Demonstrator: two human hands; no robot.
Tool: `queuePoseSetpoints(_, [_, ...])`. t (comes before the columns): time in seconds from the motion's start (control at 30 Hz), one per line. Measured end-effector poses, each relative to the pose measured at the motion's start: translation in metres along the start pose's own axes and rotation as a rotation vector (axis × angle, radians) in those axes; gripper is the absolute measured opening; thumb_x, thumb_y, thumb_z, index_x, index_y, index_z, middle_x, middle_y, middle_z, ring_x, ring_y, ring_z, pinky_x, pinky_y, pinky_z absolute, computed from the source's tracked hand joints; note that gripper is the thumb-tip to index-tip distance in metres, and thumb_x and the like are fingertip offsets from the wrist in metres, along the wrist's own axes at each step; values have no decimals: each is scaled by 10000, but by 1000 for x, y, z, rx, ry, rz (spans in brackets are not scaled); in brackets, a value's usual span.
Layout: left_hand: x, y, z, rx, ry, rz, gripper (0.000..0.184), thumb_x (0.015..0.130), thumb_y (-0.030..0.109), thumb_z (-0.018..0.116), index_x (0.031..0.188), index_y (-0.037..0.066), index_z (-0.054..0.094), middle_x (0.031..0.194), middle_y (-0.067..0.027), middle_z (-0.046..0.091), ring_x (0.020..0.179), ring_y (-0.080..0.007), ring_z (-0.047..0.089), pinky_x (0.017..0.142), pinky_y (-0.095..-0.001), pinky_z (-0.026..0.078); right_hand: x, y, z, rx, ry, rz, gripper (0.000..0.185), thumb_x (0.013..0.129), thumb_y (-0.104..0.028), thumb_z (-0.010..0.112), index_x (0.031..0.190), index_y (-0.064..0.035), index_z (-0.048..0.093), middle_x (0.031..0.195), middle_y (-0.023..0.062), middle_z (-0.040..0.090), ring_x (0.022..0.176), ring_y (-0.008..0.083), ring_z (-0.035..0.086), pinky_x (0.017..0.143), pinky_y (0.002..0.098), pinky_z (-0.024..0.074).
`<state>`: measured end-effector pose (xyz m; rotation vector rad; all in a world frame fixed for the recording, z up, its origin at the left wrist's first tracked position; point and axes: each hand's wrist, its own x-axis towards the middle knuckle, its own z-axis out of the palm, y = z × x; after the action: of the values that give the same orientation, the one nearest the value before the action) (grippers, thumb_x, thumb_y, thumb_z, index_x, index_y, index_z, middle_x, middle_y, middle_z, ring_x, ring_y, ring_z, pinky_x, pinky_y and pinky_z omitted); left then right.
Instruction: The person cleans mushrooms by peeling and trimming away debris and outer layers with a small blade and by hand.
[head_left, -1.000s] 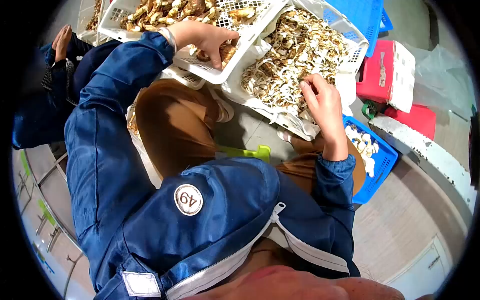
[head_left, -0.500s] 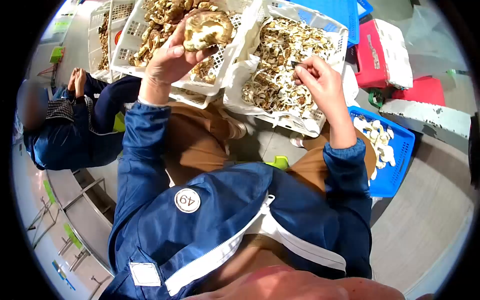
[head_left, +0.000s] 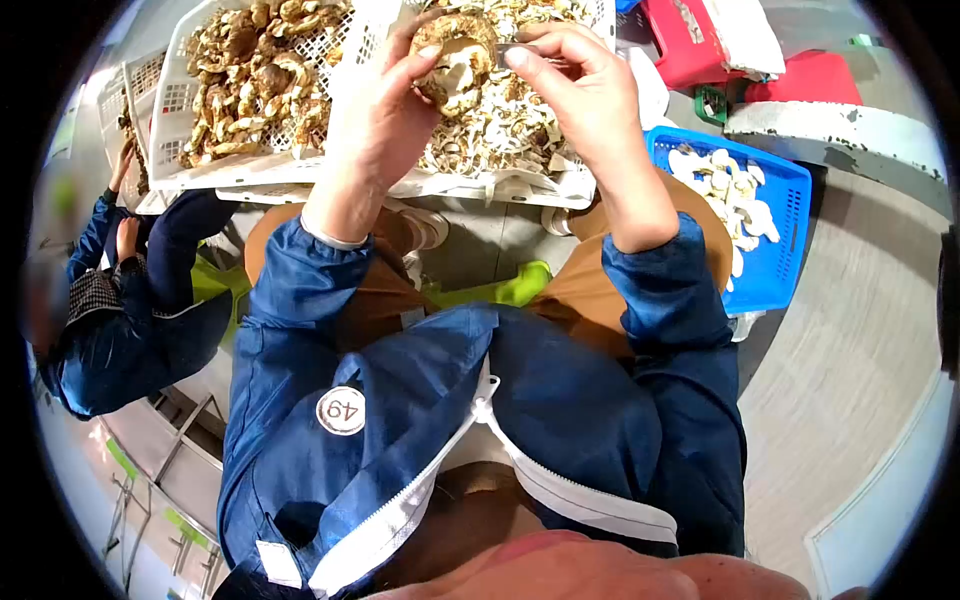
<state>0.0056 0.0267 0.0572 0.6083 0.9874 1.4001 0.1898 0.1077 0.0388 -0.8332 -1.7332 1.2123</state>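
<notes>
A large brown and cream mushroom (head_left: 462, 75) is held up by my left hand (head_left: 385, 125), with the thumb and fingers around its left side. My right hand (head_left: 590, 95) pinches a small dark blade-like tool (head_left: 503, 54), whose tip is at the mushroom's right edge. Both hands are over a white lined crate (head_left: 540, 188) full of pale trimmings (head_left: 500, 130). To the left, another white crate (head_left: 165, 125) holds whole brown mushrooms (head_left: 265, 85).
A blue basket (head_left: 792, 235) with pale cut pieces (head_left: 735, 195) stands at my right. Beyond it are red containers (head_left: 680, 45) and a worn white ledge (head_left: 840, 130). A co-worker (head_left: 130, 330) sits at the left. Something bright green (head_left: 500, 288) lies between my knees.
My left hand has lifted the mushroom from the crate and brought it right. My right hand has moved up to meet it. The view has shifted, and the co-worker's hands have moved apart.
</notes>
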Motion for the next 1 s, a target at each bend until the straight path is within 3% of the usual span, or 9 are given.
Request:
queuePoseSetpoints(0.1, [5,-11,-2,23,15,31,557,966,219,581,1470,61,405,1379,-113,529,1248,-210,515,1026,-380,430,0,-4,8,-11,45,51,165,863,-144,739,884,14,696,1039,116,702,886,197,694,781,322,556])
queuePoseSetpoints(0.3, [0,-12,1,56,54,101,580,951,165,605,1475,55,384,1401,-118,499,1274,-203,492,1043,-360,415,1,-3,19,-111,58,24,142,853,-113,718,921,9,694,970,126,715,847,241,709,780,340,559])
queuePoseSetpoints(0.47, [-7,-12,-5,56,58,67,561,942,160,610,1458,82,407,1358,-108,519,1233,-203,517,991,-354,456,-2,-5,25,-171,60,99,125,871,-116,703,935,-8,713,927,123,711,811,220,704,741,327,560])
queuePoseSetpoints(0.57, [-8,-11,-8,14,60,73,551,932,157,609,1444,84,419,1347,-113,529,1222,-209,532,979,-368,477,-2,12,30,-125,75,76,181,911,-96,694,1071,-22,732,809,5,690,729,51,608,668,224,503])
queuePoseSetpoints(0.6, [-8,-11,-10,-5,58,71,548,928,154,609,1439,84,423,1344,-116,533,1219,-212,538,978,-374,483,-1,4,31,-128,80,40,159,914,-98,690,1045,-18,732,796,-2,682,706,39,595,650,221,498])
queuePoseSetpoints(0.7, [-5,-13,-18,-102,73,13,566,912,133,609,1441,86,416,1329,-113,554,1202,-232,566,999,-396,495,-2,0,28,-141,52,227,140,917,-114,703,1006,-8,724,794,-16,673,732,34,595,669,206,491])
queuePoseSetpoints(0.83, [0,-23,-34,-172,274,-64,426,940,200,636,1329,58,537,1237,-125,625,1140,-255,616,950,-407,541,5,14,21,674,-50,421,128,905,-130,735,953,-13,711,821,12,668,784,84,639,722,220,515])
queuePoseSetpoints(0.97, [4,-29,-46,-468,21,-203,407,948,271,651,1284,54,575,1197,-137,645,1045,-260,642,869,-400,558,5,21,13,337,-91,377,141,915,-159,720,954,-24,715,830,23,680,781,101,645,715,233,519])
queuePoseSetpoints(1.0, [0,-23,-33,-356,42,-145,422,952,298,645,1285,49,571,1181,-135,645,991,-241,622,813,-370,540,18,25,7,-174,-222,469,148,906,-173,724,970,-39,726,834,21,689,777,94,630,713,240,509])
